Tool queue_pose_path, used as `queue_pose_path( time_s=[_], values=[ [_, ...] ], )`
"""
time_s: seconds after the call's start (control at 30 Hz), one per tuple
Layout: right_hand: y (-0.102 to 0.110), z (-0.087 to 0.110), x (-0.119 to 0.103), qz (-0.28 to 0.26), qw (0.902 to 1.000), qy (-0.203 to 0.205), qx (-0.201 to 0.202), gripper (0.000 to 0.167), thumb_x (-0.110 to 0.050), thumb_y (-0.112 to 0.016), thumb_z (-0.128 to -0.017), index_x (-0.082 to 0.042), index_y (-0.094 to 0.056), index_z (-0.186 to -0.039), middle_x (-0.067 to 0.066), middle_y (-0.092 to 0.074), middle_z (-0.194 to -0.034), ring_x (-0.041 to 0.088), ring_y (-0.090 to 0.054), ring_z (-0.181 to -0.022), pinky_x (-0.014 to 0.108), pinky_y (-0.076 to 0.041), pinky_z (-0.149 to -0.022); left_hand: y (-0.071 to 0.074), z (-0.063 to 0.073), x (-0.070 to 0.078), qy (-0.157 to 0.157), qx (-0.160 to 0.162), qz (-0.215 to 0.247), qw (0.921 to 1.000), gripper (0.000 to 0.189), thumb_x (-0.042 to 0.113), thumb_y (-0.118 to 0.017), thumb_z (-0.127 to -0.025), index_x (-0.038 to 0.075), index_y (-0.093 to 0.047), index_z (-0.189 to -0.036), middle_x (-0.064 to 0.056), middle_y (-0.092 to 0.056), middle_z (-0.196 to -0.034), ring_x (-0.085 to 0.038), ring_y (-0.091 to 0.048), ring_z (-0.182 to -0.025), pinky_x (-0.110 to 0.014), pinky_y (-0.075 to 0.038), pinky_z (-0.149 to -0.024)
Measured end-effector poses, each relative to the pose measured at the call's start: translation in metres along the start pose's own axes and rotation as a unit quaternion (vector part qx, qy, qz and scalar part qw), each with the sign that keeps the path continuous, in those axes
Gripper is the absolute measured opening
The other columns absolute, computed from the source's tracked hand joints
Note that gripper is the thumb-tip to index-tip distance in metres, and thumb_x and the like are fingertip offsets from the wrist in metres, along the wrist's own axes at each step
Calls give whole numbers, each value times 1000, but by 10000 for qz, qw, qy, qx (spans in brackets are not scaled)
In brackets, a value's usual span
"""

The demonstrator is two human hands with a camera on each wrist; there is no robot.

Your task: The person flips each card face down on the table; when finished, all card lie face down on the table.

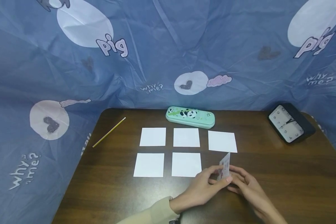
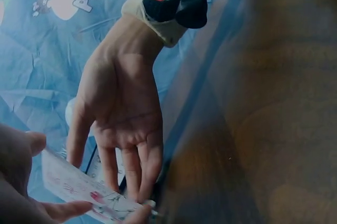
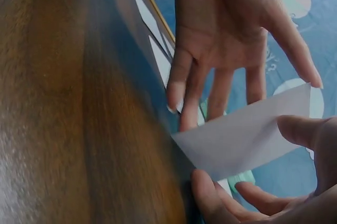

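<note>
My left hand [image 1: 197, 189] holds a small card [image 1: 225, 163] upright, its thumb and fingers at the card's edges. On the card's other side my right hand [image 1: 249, 186] has its fingers loosely bent close against it. Pink and dark markings cover the card's face in the left wrist view [image 2: 73, 182], while the right wrist view shows its plain white back [image 3: 242, 137]. There, a right fingertip [image 3: 295, 129] lies over this white side. White cards lie flat in two rows, the nearest white card [image 1: 186, 164] just left of the hands.
A green panda pencil case [image 1: 190, 117] lies behind the cards. At the right back stands a black square clock [image 1: 291, 123], tilted. A yellow pencil [image 1: 109, 132] lies at the left of the brown table [image 1: 106, 183]. Blue printed cloth [image 1: 156, 62] hangs behind.
</note>
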State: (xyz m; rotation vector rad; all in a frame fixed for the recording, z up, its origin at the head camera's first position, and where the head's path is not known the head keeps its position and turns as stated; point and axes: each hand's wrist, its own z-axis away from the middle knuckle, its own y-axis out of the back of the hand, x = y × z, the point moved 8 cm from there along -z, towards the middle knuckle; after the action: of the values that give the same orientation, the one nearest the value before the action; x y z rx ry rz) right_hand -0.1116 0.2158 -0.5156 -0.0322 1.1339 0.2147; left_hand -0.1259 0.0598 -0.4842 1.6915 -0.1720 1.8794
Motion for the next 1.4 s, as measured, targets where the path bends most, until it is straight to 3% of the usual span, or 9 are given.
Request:
queue_pose_path(
  time_s=[0.2, 0.3, 0.43, 0.53, 0.73, 0.9, 1.07, 1.17, 1.4],
  values=[
    [2, -2, -1, 242, 9989, -151, 367, 69, -37, -59, -107, -3, -32, -160, 25, -45, -157, 7, -63, -117, 28, -60, -97, 2, -1, 8, -577, 32, 1112, 9921, 47, 34, -61, -105, 10, -56, -146, -14, -72, -131, -19, -78, -93, -19, -60, -74],
    [5, -2, -1, 335, 9978, -208, 529, 71, -40, -60, -106, -2, -33, -159, 24, -47, -157, 4, -63, -114, 24, -59, -94, 6, 0, 10, -808, 173, 1473, 9856, 43, 24, -63, -104, 8, -58, -143, -18, -72, -128, -15, -77, -96, -17, -60, -81],
    [12, -3, 2, 136, 9959, -311, 840, 74, -41, -66, -102, -1, -37, -157, 20, -48, -157, -5, -63, -107, 19, -59, -91, 13, 2, 8, -860, 399, 1854, 9781, 43, 11, -64, -101, 11, -57, -144, -22, -69, -126, -8, -74, -94, -18, -61, -85],
    [20, -3, 6, -171, 9923, -495, 1122, 77, -43, -72, -98, -2, -42, -156, 16, -47, -158, -8, -62, -104, 17, -59, -92, 19, 2, 6, -891, 550, 1974, 9747, 50, 5, -63, -99, 12, -53, -148, -24, -65, -124, -18, -77, -90, -23, -64, -84],
    [34, -3, 14, -607, 9853, -786, 1387, 76, -35, -79, -94, -1, -46, -154, 1, -57, -144, -9, -63, -104, 16, -58, -94, 29, 0, -4, -898, 795, 1885, 9747, 54, -4, -62, -97, 6, -52, -149, -25, -64, -118, -39, -78, -91, -25, -65, -81],
    [44, -3, 17, -196, 9873, -779, 1371, 71, -28, -79, -94, -4, -48, -154, -9, -67, -129, -9, -63, -103, 13, -57, -91, 32, -1, -13, -711, 880, 1653, 9797, 50, -4, -67, -93, 1, -59, -142, -23, -66, -114, -23, -78, -91, -20, -63, -80],
    [52, 1, 17, 467, 9887, -506, 1330, 68, -27, -78, -95, -5, -50, -153, -17, -70, -121, -11, -64, -102, 7, -52, -86, 33, -2, -17, -568, 890, 1230, 9868, 45, 1, -72, -90, -4, -64, -134, -19, -68, -111, -14, -74, -92, -15, -61, -81],
    [54, 1, 15, 526, 9895, -313, 1309, 67, -25, -79, -94, -2, -51, -151, -20, -71, -115, -8, -68, -102, 9, -54, -86, 32, -3, -19, -457, 843, 1076, 9896, 46, 2, -75, -88, -5, -65, -132, -18, -69, -110, -9, -72, -90, -13, -60, -81],
    [60, -1, 13, 1110, 9834, -148, 1428, 63, -24, -80, -94, -1, -55, -147, 5, -72, -126, -7, -69, -95, 13, -54, -81, 28, -8, -23, -208, 709, 1023, 9920, 48, 7, -78, -88, -4, -66, -133, -14, -69, -111, -2, -69, -83, -11, -57, -76]
  ],
)
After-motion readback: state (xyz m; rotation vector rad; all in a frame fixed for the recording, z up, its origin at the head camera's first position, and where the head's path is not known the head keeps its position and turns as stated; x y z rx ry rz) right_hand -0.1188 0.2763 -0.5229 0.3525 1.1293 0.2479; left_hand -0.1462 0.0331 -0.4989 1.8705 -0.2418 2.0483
